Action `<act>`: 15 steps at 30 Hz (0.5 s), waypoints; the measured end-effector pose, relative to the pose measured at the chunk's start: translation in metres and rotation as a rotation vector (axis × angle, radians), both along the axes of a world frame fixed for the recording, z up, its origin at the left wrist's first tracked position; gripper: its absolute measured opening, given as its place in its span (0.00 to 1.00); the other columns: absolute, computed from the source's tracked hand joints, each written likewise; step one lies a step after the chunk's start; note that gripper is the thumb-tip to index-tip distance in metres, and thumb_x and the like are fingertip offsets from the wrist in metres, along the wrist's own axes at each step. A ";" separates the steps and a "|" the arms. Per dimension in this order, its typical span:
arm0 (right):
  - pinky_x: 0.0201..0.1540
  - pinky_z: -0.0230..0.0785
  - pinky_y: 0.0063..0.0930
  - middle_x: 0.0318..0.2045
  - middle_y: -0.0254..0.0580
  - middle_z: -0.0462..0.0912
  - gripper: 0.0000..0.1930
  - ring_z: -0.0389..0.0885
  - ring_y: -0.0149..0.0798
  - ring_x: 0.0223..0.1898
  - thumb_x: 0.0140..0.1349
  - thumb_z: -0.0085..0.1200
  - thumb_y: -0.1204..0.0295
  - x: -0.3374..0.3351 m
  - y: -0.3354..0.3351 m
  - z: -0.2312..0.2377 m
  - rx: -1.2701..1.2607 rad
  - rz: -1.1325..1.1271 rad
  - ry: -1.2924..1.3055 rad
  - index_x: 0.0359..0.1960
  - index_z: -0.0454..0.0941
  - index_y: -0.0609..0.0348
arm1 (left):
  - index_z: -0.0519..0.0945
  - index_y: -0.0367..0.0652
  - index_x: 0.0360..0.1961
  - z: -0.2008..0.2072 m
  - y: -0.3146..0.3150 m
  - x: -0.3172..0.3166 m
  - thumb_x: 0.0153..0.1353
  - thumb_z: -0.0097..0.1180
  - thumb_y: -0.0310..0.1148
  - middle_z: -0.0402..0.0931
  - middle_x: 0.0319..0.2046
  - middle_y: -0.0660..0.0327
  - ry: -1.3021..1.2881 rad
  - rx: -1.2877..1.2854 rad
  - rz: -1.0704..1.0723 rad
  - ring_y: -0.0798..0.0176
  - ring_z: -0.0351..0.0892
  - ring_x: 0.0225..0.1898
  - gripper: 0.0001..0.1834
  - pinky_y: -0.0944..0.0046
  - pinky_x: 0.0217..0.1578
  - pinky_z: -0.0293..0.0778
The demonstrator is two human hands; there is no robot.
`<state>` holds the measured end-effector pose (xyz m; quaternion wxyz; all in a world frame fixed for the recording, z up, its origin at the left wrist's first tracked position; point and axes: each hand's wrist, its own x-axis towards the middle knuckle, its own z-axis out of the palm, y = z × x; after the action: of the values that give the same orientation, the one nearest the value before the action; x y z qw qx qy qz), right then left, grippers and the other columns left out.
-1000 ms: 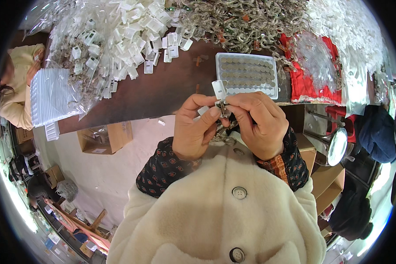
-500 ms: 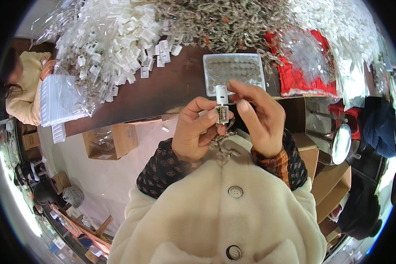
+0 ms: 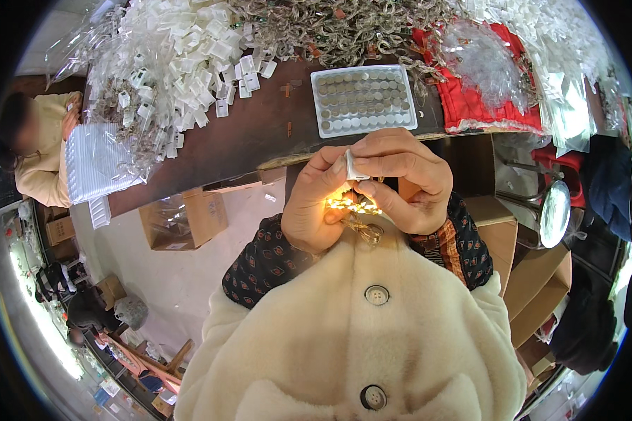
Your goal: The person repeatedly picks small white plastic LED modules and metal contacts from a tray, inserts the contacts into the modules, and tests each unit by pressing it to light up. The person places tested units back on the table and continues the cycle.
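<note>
Close in front of my chest, a small white battery box point(image 3: 353, 168) with its lid down is pinched between both hands. My left hand point(image 3: 312, 207) is closed on the box's left side. From the right, the fingers and thumb of my right hand point(image 3: 407, 179) press on the box. A string of fairy lights point(image 3: 354, 205) glows warm yellow just below it, beside the left fingers. Its thin coiled wire point(image 3: 367, 231) hangs down before my cream coat. Beyond my hands, round coin cells point(image 3: 364, 95) lie in rows in a white tray point(image 3: 369, 132).
White battery boxes point(image 3: 203, 52) are heaped at the table's far left, beside bundled light strings point(image 3: 330, 28). A red cloth point(image 3: 463, 112) with clear plastic lies at right. Cardboard boxes point(image 3: 207, 217) stand below the table's edge. Another person point(image 3: 45, 147) sits at far left.
The box's lid, raised before, is now down, and my right fingers have come in onto the box. The light string, unlit earlier, now glows.
</note>
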<state>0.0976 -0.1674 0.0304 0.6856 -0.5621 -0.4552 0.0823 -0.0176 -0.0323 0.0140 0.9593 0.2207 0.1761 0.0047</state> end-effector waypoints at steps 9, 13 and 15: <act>0.50 0.76 0.37 0.43 0.49 0.83 0.12 0.82 0.47 0.46 0.51 0.59 0.87 -0.001 -0.002 -0.010 0.023 -0.129 -0.041 0.39 0.81 0.65 | 0.72 0.52 0.59 0.002 -0.006 0.007 0.71 0.55 0.46 0.75 0.46 0.68 -0.138 -0.144 -0.150 0.78 0.73 0.39 0.20 0.79 0.27 0.67; 0.50 0.76 0.35 0.44 0.49 0.83 0.12 0.82 0.47 0.47 0.55 0.59 0.87 0.005 -0.008 -0.012 0.035 -0.103 -0.035 0.41 0.82 0.65 | 0.75 0.50 0.45 0.003 -0.008 0.009 0.72 0.55 0.43 0.72 0.34 0.67 -0.022 -0.125 -0.158 0.75 0.68 0.32 0.10 0.75 0.29 0.67; 0.50 0.76 0.36 0.44 0.48 0.84 0.14 0.83 0.48 0.48 0.54 0.62 0.86 0.008 -0.016 -0.013 -0.031 -0.117 -0.134 0.43 0.82 0.63 | 0.74 0.54 0.53 -0.001 -0.020 0.013 0.70 0.56 0.48 0.75 0.38 0.70 0.047 -0.030 -0.077 0.76 0.73 0.33 0.17 0.75 0.29 0.71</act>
<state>0.1061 -0.1836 0.0171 0.6485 -0.6025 -0.4651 0.0116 -0.0049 -0.0524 0.0134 0.9576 0.2129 0.1900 -0.0399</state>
